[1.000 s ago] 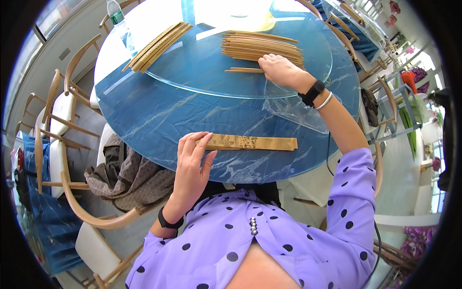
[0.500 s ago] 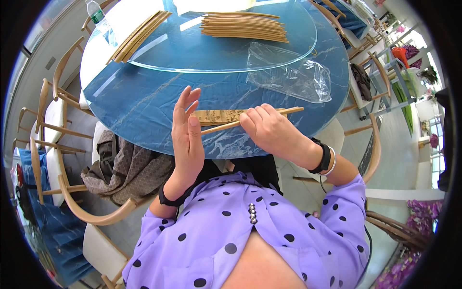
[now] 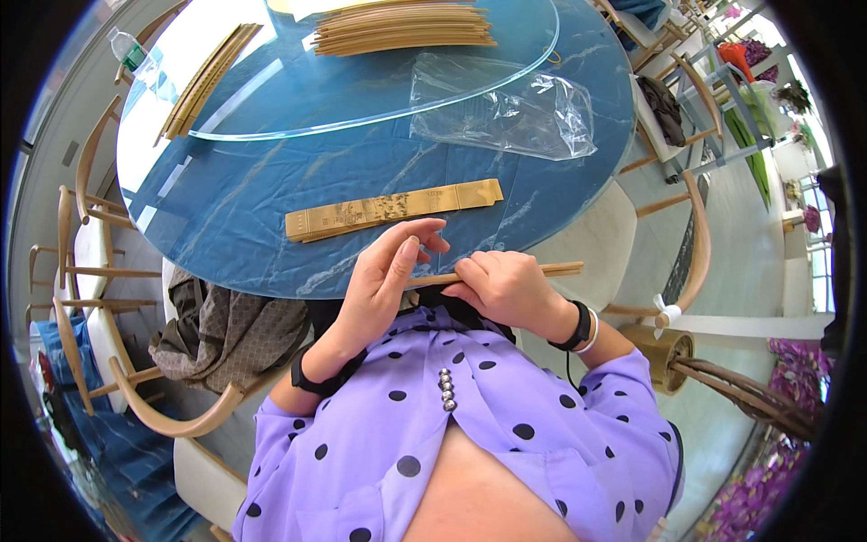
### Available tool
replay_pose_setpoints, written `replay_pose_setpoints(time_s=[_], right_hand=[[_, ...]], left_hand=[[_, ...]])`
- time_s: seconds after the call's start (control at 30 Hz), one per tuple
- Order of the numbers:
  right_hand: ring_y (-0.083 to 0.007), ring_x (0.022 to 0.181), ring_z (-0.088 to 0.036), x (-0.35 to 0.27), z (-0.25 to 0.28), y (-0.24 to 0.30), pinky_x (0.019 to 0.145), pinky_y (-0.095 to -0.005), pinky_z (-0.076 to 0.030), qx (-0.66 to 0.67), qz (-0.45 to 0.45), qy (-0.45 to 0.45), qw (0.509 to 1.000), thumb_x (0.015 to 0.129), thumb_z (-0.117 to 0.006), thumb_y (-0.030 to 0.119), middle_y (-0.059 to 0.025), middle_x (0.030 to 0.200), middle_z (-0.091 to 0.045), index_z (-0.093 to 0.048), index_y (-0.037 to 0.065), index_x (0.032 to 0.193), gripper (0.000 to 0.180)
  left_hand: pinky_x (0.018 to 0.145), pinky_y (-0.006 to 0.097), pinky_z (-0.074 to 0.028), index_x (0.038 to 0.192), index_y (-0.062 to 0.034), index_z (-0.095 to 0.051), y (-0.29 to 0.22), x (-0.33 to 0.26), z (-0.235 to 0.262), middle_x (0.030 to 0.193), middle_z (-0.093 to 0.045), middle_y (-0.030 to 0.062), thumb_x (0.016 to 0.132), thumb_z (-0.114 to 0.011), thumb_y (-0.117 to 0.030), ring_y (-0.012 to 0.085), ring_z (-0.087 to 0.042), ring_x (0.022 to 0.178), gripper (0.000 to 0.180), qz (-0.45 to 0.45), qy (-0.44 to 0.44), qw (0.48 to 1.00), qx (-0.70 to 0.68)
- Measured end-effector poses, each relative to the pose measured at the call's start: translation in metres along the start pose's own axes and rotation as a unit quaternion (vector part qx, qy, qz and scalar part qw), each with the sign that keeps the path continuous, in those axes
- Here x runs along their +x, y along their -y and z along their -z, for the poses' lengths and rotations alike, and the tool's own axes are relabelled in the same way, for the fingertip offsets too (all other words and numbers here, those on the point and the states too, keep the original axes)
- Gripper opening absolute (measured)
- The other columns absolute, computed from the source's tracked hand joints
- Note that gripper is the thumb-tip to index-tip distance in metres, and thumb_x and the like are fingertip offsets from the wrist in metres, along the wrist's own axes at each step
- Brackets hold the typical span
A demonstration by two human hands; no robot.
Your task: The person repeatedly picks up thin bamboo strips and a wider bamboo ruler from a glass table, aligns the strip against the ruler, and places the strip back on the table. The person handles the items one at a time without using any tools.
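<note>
A pair of pale wooden chopsticks (image 3: 564, 269) lies in my right hand (image 3: 508, 287), whose fingers are wrapped round the middle. Their right ends stick out past my little-finger side. At the other ends my left hand (image 3: 379, 275) is cupped with fingers apart and bent; it seems to touch the tips, though the fingers partly hide them. Both hands are over the table's near edge, close to my body. Just beyond them, a flat stack of narrow brown paper sleeves (image 3: 393, 210) with dark print rests on the table.
The round table (image 3: 244, 235) has a blue marbled cover and a glass turntable (image 3: 361, 120). On the glass lie a pile of chopsticks (image 3: 402, 29) and a sheaf of tan strips (image 3: 209, 83). A crumpled clear plastic bag (image 3: 506, 108) overlaps its edge. A bottle (image 3: 126, 50) stands far left.
Both hands have come back toward my body with the chopsticks, uncovering the paper sleeves. My left hand has gone from upright and flat to cupped. The whole view has shifted slightly.
</note>
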State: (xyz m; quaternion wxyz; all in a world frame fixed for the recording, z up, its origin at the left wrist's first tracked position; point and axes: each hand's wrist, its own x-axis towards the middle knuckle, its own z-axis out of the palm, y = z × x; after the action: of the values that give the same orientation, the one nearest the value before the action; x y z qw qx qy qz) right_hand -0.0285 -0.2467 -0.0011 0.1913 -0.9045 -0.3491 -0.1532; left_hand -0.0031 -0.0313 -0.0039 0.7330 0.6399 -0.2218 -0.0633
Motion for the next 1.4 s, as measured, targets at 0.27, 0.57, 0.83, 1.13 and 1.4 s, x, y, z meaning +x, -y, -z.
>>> replay_pose_setpoints(time_s=[0.27, 0.57, 0.83, 1.13, 1.4], right_hand=[[-0.0185, 0.045, -0.039, -0.018, 0.029, -0.027, 0.046, -0.0334, -0.032, 0.158, -0.301, -0.061, 0.938, 0.095, -0.073, 0.029, -0.006, 0.054, -0.043, -0.054, 0.003, 0.08, 0.035], [-0.0057, 0.058, -0.039, -0.008, 0.023, -0.061, 0.053, -0.0264, -0.033, 0.332, -0.385, -0.085, 0.857, 0.099, -0.067, 0.025, 0.0024, 0.065, -0.052, -0.068, -0.002, 0.103, 0.027], [-0.005, 0.069, -0.052, 0.007, 0.018, -0.066, 0.064, -0.0239, -0.044, 0.456, -0.371, 0.006, 0.809, 0.098, -0.069, 0.023, -0.0017, 0.085, -0.072, -0.068, -0.005, 0.111, 0.031], [-0.0021, 0.06, -0.038, 0.017, 0.018, -0.039, 0.055, -0.0235, -0.03, 0.543, -0.357, 0.04, 0.759, 0.097, -0.07, 0.022, 0.0072, 0.067, -0.056, -0.076, 0.001, 0.084, 0.025], [0.0006, 0.059, -0.033, 0.022, 0.028, -0.037, 0.05, -0.0235, -0.024, 0.59, -0.339, 0.101, 0.725, 0.097, -0.069, 0.016, 0.0076, 0.07, -0.054, -0.075, -0.002, 0.098, 0.019]], left_hand=[[0.105, 0.045, -0.041, 0.131, -0.0007, -0.061, 0.009, 0.03, 0.013, 0.131, -0.057, 0.013, 0.088, -0.073, -0.02, 0.0326, -0.049, 0.127, 0.048, -0.092, -0.062, 0.785, 0.609], [0.102, 0.047, -0.041, 0.118, -0.0023, -0.067, 0.02, 0.03, 0.024, 0.125, -0.059, 0.0104, 0.083, -0.075, -0.014, 0.0312, -0.052, 0.122, 0.037, -0.111, -0.044, 0.797, 0.592], [0.101, 0.047, -0.043, 0.12, -0.0033, -0.067, 0.022, 0.021, 0.03, 0.126, -0.061, 0.0089, 0.084, -0.075, -0.014, 0.0321, -0.053, 0.12, 0.039, -0.107, -0.039, 0.831, 0.544], [0.114, 0.05, -0.033, 0.151, -0.002, -0.039, 0.017, 0.024, -0.002, 0.14, -0.051, 0.0174, 0.082, -0.074, -0.042, 0.0372, -0.046, 0.131, 0.087, -0.14, 0.046, 0.855, 0.497], [0.071, 0.037, -0.048, 0.123, -0.0005, -0.057, 0.021, 0.024, 0.004, 0.094, -0.05, 0.01, 0.084, -0.07, -0.046, 0.0259, -0.058, 0.082, 0.062, -0.187, 0.105, 0.849, 0.483]])
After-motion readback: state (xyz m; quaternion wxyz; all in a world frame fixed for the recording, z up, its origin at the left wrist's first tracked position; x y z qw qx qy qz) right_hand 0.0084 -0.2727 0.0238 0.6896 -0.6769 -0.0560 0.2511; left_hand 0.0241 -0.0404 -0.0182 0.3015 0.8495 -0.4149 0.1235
